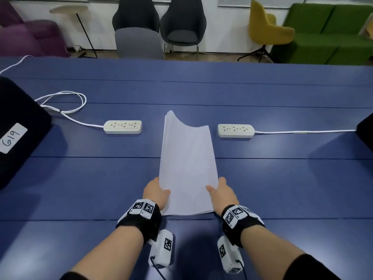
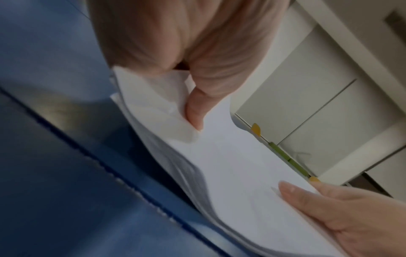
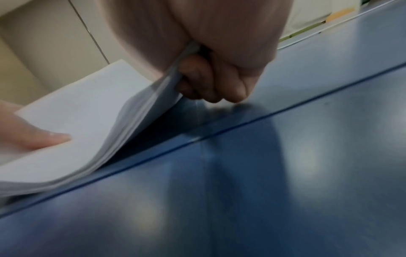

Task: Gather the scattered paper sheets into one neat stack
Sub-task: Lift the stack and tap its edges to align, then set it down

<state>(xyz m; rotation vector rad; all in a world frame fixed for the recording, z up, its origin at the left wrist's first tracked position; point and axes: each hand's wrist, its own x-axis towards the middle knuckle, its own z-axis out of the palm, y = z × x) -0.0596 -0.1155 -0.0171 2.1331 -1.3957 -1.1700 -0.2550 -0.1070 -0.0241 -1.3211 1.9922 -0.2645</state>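
Observation:
A stack of white paper sheets (image 1: pixel 187 164) stands on its near edge on the blue table (image 1: pixel 80 178), bowed into a trough, its far top corner curling. My left hand (image 1: pixel 156 191) grips the stack's left side, thumb on top of the sheets (image 2: pixel 230 156), fingers hidden beneath. My right hand (image 1: pixel 223 191) grips the right side; in the right wrist view its curled fingers (image 3: pixel 211 85) sit under the paper stack (image 3: pixel 83 121). Both thumbs lie on the top sheet.
Two white power strips (image 1: pixel 122 126) (image 1: pixel 235 130) lie left and right of the stack, with cables trailing off. A black case labelled G19 (image 1: pixel 18 134) sits at the left edge, another dark object (image 1: pixel 366 130) at the right. Chairs stand beyond the table.

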